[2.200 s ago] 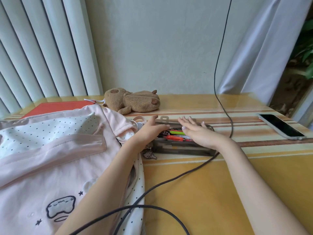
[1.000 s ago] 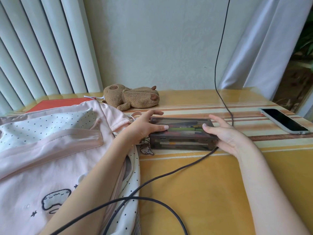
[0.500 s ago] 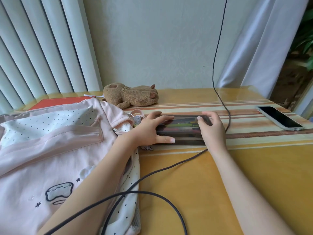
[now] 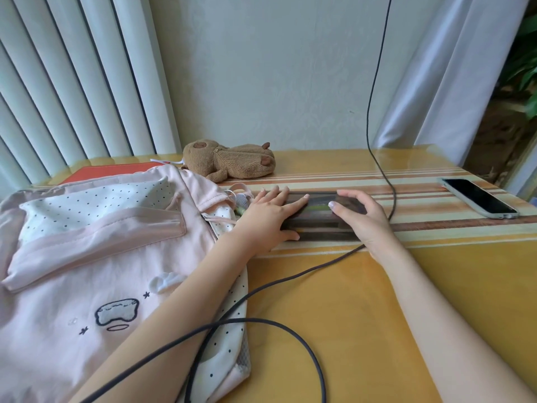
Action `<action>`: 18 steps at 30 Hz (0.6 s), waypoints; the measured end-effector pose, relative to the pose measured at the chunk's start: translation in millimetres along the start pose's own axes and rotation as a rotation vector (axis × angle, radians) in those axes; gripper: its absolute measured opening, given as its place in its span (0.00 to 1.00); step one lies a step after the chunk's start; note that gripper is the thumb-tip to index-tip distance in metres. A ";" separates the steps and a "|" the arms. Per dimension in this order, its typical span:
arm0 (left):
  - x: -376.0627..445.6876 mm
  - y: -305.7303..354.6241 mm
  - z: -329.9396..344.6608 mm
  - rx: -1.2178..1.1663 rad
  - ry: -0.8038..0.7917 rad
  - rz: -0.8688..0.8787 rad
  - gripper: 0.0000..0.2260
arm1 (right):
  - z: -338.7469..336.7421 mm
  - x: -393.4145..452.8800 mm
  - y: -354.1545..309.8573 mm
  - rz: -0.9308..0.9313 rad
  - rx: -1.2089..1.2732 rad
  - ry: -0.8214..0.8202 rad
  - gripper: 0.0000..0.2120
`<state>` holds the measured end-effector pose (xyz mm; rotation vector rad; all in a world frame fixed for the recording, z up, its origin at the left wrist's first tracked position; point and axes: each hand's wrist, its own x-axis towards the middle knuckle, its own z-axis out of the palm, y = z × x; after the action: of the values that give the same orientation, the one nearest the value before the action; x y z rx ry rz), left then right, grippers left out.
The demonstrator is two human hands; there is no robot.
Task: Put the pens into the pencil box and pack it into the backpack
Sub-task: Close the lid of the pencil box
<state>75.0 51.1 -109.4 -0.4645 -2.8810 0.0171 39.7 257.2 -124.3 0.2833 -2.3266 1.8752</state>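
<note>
A dark see-through pencil box [image 4: 318,218] lies flat on the table with its lid down, and coloured pens show dimly through the lid. My left hand [image 4: 268,215] grips its left end, fingers spread over the top and thumb against the near side. My right hand [image 4: 359,218] clasps the right end, fingers curled over the top. A pink backpack [image 4: 87,251] with a white dotted lining lies to the left, its opening next to the box.
A brown plush animal [image 4: 232,162] lies behind the backpack. A phone [image 4: 479,200] rests face up at the right. A black cable [image 4: 290,279] hangs from above and loops across the yellow table [image 4: 348,301] in front. A red folder [image 4: 107,173] sits at the back left.
The lid stood open with the pens showing; it has come down. Both hands shifted from pressing the lid to clasping the two ends of the box.
</note>
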 end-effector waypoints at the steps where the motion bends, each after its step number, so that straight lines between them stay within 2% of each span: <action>1: -1.1 0.5 0.6 -0.012 0.005 0.002 0.35 | 1.8 -1.1 0.9 -0.029 -0.001 0.027 0.12; 3: -4.5 0.6 -1.2 -0.134 -0.010 -0.008 0.34 | 3.4 -6.8 2.1 -0.085 -0.019 0.061 0.11; 4: -6.6 0.1 -3.9 -0.249 -0.022 -0.024 0.33 | 0.6 -9.2 2.0 -0.098 -0.042 0.024 0.13; 6: -7.0 -5.0 -7.8 -0.446 -0.048 -0.021 0.29 | -10.9 -11.3 -2.2 -0.076 -0.096 -0.154 0.21; 9: -3.4 -11.8 -6.6 -0.396 -0.049 0.037 0.28 | -25.8 -10.1 -5.0 -0.028 -0.150 -0.319 0.26; 13: -1.3 -10.5 -5.0 -0.361 -0.043 0.049 0.28 | -24.1 -9.2 -2.7 -0.078 -0.247 -0.273 0.27; 18: -5.6 -11.2 -6.4 -0.545 0.043 -0.010 0.31 | -19.8 -13.0 2.0 -0.135 -0.380 -0.181 0.28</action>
<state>78.1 38.5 -103.9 -0.5289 -2.8162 -0.7823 51.7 277.8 -125.0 0.5654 -2.6417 1.3606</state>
